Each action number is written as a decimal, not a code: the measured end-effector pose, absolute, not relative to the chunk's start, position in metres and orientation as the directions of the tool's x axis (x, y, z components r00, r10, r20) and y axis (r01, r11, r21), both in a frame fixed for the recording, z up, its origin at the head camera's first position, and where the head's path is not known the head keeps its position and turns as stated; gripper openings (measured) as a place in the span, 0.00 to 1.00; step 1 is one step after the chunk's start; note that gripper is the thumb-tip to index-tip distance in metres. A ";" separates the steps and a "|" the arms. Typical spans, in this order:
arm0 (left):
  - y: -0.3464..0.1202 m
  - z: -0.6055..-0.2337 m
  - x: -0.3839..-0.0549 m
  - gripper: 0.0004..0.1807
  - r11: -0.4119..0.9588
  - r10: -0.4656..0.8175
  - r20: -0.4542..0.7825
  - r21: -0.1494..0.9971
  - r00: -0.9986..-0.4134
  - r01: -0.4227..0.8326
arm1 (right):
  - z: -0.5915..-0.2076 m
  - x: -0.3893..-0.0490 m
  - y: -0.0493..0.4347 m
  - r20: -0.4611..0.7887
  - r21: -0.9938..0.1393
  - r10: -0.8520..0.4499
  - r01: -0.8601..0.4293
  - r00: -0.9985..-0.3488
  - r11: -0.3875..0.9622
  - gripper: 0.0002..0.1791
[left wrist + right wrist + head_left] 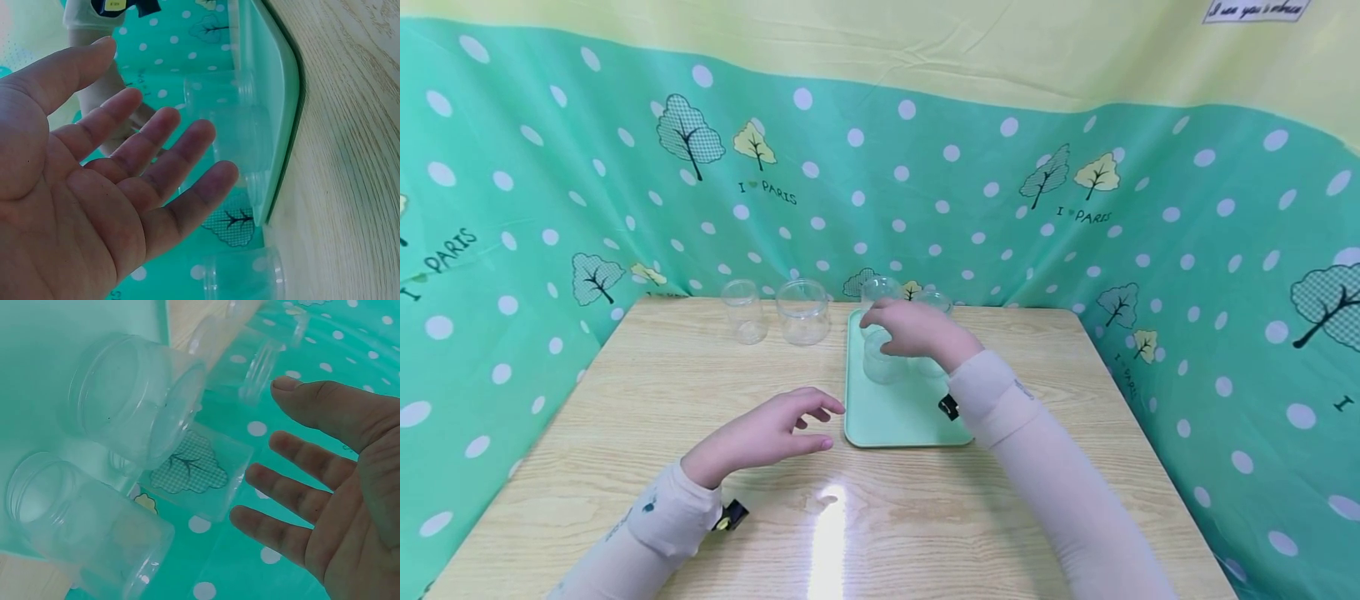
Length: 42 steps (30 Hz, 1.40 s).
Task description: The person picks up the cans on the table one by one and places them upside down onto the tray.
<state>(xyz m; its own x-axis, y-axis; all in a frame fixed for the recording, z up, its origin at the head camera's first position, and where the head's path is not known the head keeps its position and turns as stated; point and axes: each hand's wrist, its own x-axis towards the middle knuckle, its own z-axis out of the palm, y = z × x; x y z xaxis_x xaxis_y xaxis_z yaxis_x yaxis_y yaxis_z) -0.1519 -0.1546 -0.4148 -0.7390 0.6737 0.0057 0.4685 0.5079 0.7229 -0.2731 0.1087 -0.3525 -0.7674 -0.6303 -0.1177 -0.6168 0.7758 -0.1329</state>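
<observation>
My right hand (913,331) is over the pale green tray (898,421), its fingers loosely extended and holding nothing. Just below it a short clear plastic jar (883,362) stands on the tray. Two taller clear jars, one at the back (880,289) and one at the right (936,302), also stand there, partly hidden by that hand. In the right wrist view the fingers (281,537) are apart from the jars. My left hand (767,429) hovers beside the tray's left edge, empty, with fingers spread in the left wrist view.
Left of the tray, toward the back of the wooden table (685,392), stand a narrow clear jar (745,312) and a wider one (803,312). A green dotted curtain (820,208) hangs behind and along both sides.
</observation>
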 end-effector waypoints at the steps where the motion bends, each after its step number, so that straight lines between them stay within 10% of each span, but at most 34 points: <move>1: -0.155 -0.414 -0.152 0.25 0.508 0.674 0.005 0.723 -0.738 0.468 | -0.352 -0.271 0.109 -0.106 -0.128 -0.634 -0.622 -0.766 0.772 0.26; 26: -0.156 -0.413 -0.152 0.27 0.516 0.656 0.043 0.703 -0.753 0.489 | -0.353 -0.217 0.144 0.253 -0.167 -0.722 -0.764 -0.644 0.623 0.25; 42: -0.156 -0.412 -0.152 0.24 0.510 0.641 0.068 0.706 -0.764 0.491 | -0.381 -0.193 0.175 0.335 -0.335 -0.651 -0.731 -0.682 0.594 0.27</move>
